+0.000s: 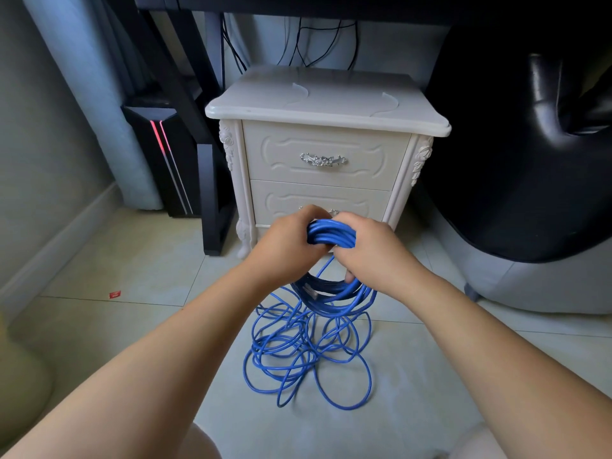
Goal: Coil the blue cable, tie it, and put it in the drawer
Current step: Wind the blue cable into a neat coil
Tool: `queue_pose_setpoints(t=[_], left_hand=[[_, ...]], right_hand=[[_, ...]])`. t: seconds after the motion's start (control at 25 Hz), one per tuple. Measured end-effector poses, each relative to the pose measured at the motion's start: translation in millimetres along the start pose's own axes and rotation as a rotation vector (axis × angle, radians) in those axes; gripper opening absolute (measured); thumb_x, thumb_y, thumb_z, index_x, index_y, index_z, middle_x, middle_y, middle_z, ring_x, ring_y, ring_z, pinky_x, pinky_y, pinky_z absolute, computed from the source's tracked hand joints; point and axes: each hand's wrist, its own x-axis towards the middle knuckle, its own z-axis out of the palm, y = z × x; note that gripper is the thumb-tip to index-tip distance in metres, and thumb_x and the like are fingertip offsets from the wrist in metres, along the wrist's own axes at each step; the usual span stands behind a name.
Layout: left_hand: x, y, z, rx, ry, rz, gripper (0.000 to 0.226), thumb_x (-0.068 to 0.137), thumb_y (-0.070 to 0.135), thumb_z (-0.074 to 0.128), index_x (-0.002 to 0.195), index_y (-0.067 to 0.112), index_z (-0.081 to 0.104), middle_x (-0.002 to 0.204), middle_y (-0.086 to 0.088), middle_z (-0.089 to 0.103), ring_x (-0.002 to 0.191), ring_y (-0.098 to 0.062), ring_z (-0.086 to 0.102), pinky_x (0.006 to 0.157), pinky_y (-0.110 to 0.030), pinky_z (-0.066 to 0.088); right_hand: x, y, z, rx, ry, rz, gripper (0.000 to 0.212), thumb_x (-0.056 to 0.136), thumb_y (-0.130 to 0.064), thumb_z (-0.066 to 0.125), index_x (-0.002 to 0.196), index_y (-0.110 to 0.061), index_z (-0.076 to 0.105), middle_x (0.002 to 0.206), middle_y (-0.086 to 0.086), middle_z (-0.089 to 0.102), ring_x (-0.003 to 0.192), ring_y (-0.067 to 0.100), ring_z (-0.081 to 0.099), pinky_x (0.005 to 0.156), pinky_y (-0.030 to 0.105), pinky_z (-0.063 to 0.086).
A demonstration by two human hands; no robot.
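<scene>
Both of your hands are curled round one bundle of blue cable: your left hand (288, 241) grips the gathered loops from the left, and your right hand (369, 248) closes on them from the right with its fingers wrapped under. The blue cable (331, 235) is a thin, smooth, round cord. Several loops sit tight between your hands and hang below them. The rest lies in a loose tangle (308, 356) on the pale tiled floor (132, 260), on the near side of the coil.

By my reading you are midway through coiling, with tying and stowing not yet done. The next move calls for drawing up another length from the tangle without a snag and laying it on at the same loop size.

Beyond your hands stands a cream nightstand (324, 104) with carved corners. Its upper drawer (364, 154) and lower drawer (291, 197) are both closed, and the upper one has an ornate silvery handle (323, 159). A black computer tower (155, 154) stands to its left and a glossy black chair (530, 177) to its right.
</scene>
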Motion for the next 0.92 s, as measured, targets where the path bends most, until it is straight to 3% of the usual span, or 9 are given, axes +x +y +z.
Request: queue_pose_setpoints(t=[0.08, 0.2, 0.36, 0.52, 0.72, 0.92], left_hand=[[3, 1, 1, -0.058, 0.031, -0.033, 0.012, 0.09, 0.014, 0.056, 0.099, 0.018, 0.063, 0.069, 0.005, 0.058, 0.064, -0.02, 0.06, 0.062, -0.03, 0.053], [6, 3, 3, -0.26, 0.101, -0.16, 0.008, 0.094, 0.012, 0.054, 0.095, 0.012, 0.062, 0.065, 0.0, 0.051, 0.051, -0.015, 0.052, 0.056, -0.035, 0.059], [9, 3, 2, -0.621, 0.252, -0.385, 0.011, 0.097, 0.017, 0.057, 0.087, 0.017, 0.061, 0.062, 0.0, 0.043, 0.053, -0.013, 0.042, 0.048, -0.026, 0.055], [7, 1, 12, -0.737, 0.322, -0.52, 0.014, 0.096, 0.021, 0.057, 0.082, 0.021, 0.058, 0.063, -0.001, 0.043, 0.057, -0.017, 0.043, 0.049, -0.024, 0.041], [1, 2, 16, -0.855, 0.167, -0.568, 0.011, 0.096, 0.019, 0.058, 0.085, 0.016, 0.054, 0.065, -0.002, 0.052, 0.05, -0.011, 0.057, 0.062, -0.032, 0.048], [-1, 4, 6, -0.802, -0.004, -0.486, 0.016, 0.09, 0.017, 0.068, 0.101, 0.008, 0.065, 0.086, -0.007, 0.071, 0.082, -0.018, 0.072, 0.089, -0.042, 0.056]], right_hand=[[3, -1, 0, 0.084, 0.055, 0.041, 0.022, 0.084, -0.013, 0.056, 0.099, -0.028, 0.057, 0.067, -0.007, 0.061, 0.049, 0.011, 0.066, 0.055, 0.025, 0.052], [5, 1, -4, 0.344, 0.082, 0.141, 0.018, 0.085, -0.017, 0.066, 0.1, -0.021, 0.057, 0.068, -0.006, 0.063, 0.054, 0.012, 0.066, 0.057, 0.024, 0.051], [2, 7, 1, 0.729, -0.045, 0.284, 0.013, 0.087, -0.013, 0.068, 0.098, -0.017, 0.061, 0.075, 0.003, 0.068, 0.068, 0.016, 0.068, 0.061, 0.029, 0.055], [2, 7, 18, 0.96, 0.066, 0.336, 0.013, 0.087, -0.006, 0.066, 0.092, -0.015, 0.059, 0.067, 0.002, 0.067, 0.066, 0.019, 0.067, 0.078, 0.038, 0.055], [5, 13, 19, 0.903, 0.207, 0.313, 0.018, 0.085, 0.005, 0.057, 0.083, -0.013, 0.056, 0.055, -0.001, 0.048, 0.049, 0.015, 0.049, 0.062, 0.033, 0.048], [12, 20, 8, 0.722, 0.26, 0.287, 0.022, 0.082, 0.004, 0.054, 0.074, -0.017, 0.055, 0.052, -0.004, 0.043, 0.049, 0.015, 0.039, 0.056, 0.031, 0.039]])
